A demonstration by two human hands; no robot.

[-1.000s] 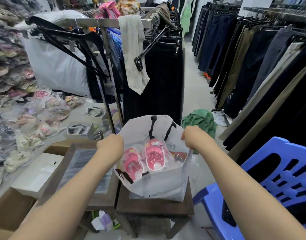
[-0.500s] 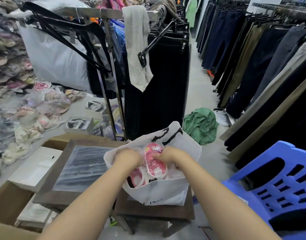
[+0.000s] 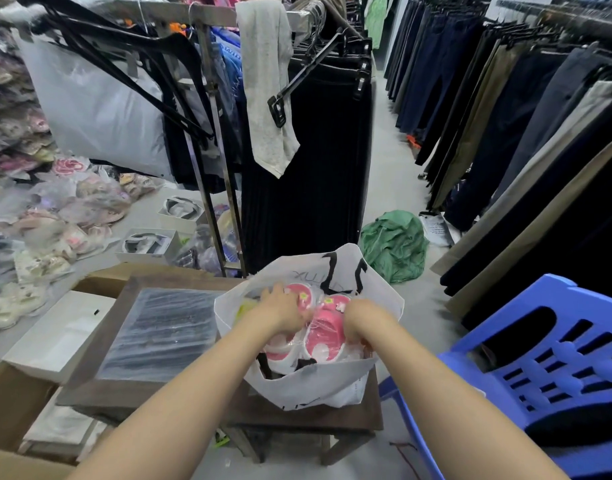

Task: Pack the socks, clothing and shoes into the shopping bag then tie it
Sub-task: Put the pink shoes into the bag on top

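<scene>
A white shopping bag (image 3: 315, 388) with black print stands open on a small wooden table (image 3: 308, 422). Inside lie pink shoes (image 3: 327, 329) wrapped in clear plastic, side by side on top of other contents that I cannot make out. My left hand (image 3: 280, 311) rests flat on the left shoe with its fingers spread. My right hand (image 3: 363, 320) reaches down beside the right shoe at the bag's right wall, its fingers hidden inside the bag.
A blue plastic chair (image 3: 557, 358) stands close on the right. A green garment (image 3: 394, 244) lies on the floor beyond the bag. A rack of black trousers (image 3: 308, 168) stands ahead. On the left are a flat wrapped dark package (image 3: 159, 330), a white box (image 3: 62, 334) and cardboard boxes.
My hands let go of the bag's upper edges and came down together into the bag onto the pink shoes. The bag's mouth has slumped lower and wider.
</scene>
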